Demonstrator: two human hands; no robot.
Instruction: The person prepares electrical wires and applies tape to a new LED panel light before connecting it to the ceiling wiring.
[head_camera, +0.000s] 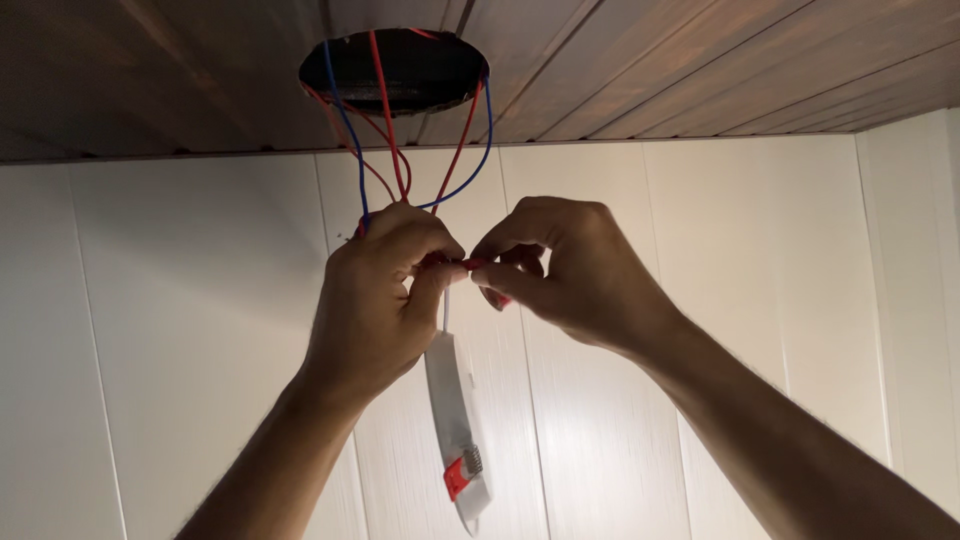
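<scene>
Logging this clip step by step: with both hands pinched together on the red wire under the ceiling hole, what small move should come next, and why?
Probably keep the left hand steady and let the right hand twist the red wire ends tighter. Both hands pinch at that joint, the white flat lamp dangles below them, and red and blue wires hang slack from the ceiling hole.

place: a home room under fit-out | you see: white panelled wall (200, 330) behind your fingers (440, 262) | above them: wood-plank ceiling (700, 60), round cut-out (400, 70) with red and blue wires (385, 130)
</scene>
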